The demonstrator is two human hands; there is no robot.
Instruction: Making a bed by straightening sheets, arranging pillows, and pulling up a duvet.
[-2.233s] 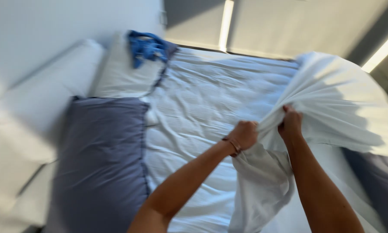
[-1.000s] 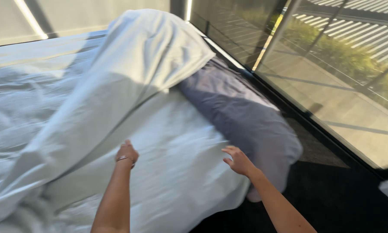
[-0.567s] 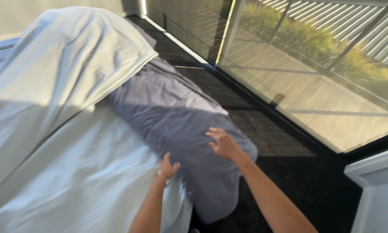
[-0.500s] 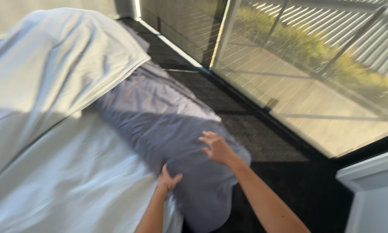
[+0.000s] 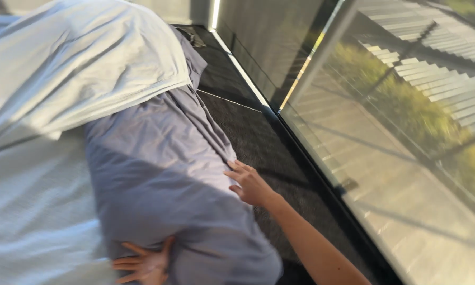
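Two bare hands work on one grey-purple duvet [image 5: 158,174] lying along the edge of a bed. One white top sheet [image 5: 79,58] is bunched in a loose heap at the far end of the duvet, its hem draped over the duvet's upper part. One pale white fitted sheet [image 5: 31,211] covers the mattress on the side of the duvet away from the window.

The bed stands beside a dark carpet [image 5: 242,126], which runs in a strip between the duvet and a tall glass wall [image 5: 406,148]. Through the glass show sunlit decking and green shrubs. Sunlight falls across the top sheet, and the duvet lies partly in shadow.

The duvet is thick, softly creased and rolled into a long bolster shape, with its near end hanging off the bed's corner.

The left hand [image 5: 145,264] lies flat on the duvet's near end, fingers spread, at the seam where it meets the fitted sheet. The right hand [image 5: 250,184] presses open-palmed against the duvet's carpet-side edge, fingers extended. Neither hand is closed around the fabric.
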